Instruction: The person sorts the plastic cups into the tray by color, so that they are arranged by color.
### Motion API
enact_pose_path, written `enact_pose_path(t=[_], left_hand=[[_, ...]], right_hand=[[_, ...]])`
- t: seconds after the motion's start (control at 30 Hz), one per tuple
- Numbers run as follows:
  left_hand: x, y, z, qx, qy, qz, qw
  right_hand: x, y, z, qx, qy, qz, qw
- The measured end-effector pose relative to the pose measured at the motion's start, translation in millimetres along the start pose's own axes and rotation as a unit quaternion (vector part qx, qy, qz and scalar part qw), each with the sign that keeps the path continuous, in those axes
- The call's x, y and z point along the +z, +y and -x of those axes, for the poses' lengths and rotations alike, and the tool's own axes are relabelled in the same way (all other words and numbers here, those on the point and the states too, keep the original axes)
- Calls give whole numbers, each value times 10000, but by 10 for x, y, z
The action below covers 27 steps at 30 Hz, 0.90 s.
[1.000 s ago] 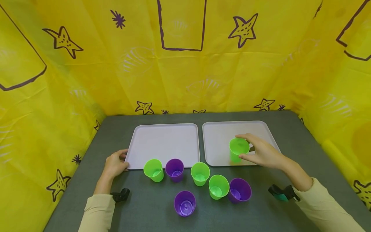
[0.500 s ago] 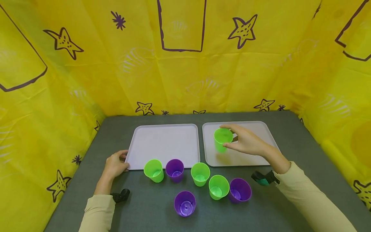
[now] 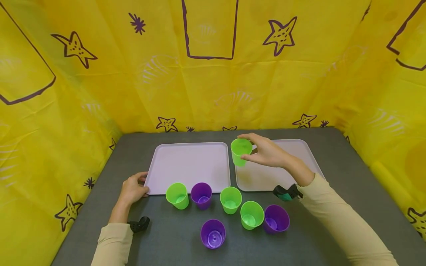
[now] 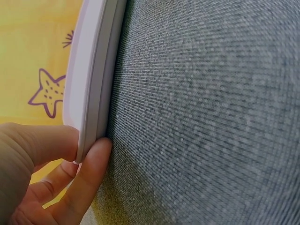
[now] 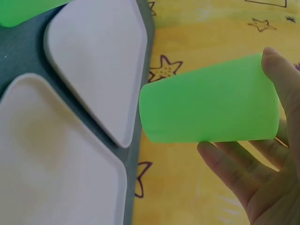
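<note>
My right hand (image 3: 266, 150) grips a green cup (image 3: 240, 152) between thumb and fingers near its rim. In the head view this cup overlaps the left edge of the right tray (image 3: 286, 173); the right wrist view shows the cup (image 5: 211, 103) raised above the trays. With thumb and fingers, my left hand (image 3: 132, 189) pinches the near left corner of the left white tray (image 3: 188, 166). The left wrist view shows its thumb on top of the tray rim (image 4: 93, 84) and a finger underneath.
In front of the trays stand green cups (image 3: 177, 195) (image 3: 230, 200) (image 3: 252, 215) and purple cups (image 3: 201, 195) (image 3: 213, 234) (image 3: 276, 218) on the dark cloth-covered table (image 3: 166, 240). Yellow patterned cloth (image 3: 206, 92) hangs at the back and both sides.
My right hand has carried the green cup left and away from me, from over the right tray's middle to its left edge. The left hand stays at the tray corner.
</note>
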State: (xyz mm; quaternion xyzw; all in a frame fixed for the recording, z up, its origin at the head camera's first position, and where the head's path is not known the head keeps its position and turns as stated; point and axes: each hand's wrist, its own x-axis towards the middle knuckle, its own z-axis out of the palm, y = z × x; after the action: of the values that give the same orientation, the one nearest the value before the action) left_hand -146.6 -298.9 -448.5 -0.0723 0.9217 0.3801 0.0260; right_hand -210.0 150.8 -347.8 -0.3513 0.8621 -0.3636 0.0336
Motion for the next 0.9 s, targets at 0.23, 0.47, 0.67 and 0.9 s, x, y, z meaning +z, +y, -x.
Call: enact_pose_path(t=[0.23,0.47,0.67,0.9], left_hand=[[0,-13,-5,8,-4,47,10000],[-1,-12,-11,-34,-39,17,10000],[-4,0,-6,-30,-16,38,10000],[-6,0,-3,-49,-24,-15,10000]], right_hand=[[90,-45,-223,-129,-18,-179,9998],[202,-120,-457,-123,-91,-62,9999],[341,-185,-642,-182,-175,95,9996],[522,-292,-808,-148,-511,13,9986]])
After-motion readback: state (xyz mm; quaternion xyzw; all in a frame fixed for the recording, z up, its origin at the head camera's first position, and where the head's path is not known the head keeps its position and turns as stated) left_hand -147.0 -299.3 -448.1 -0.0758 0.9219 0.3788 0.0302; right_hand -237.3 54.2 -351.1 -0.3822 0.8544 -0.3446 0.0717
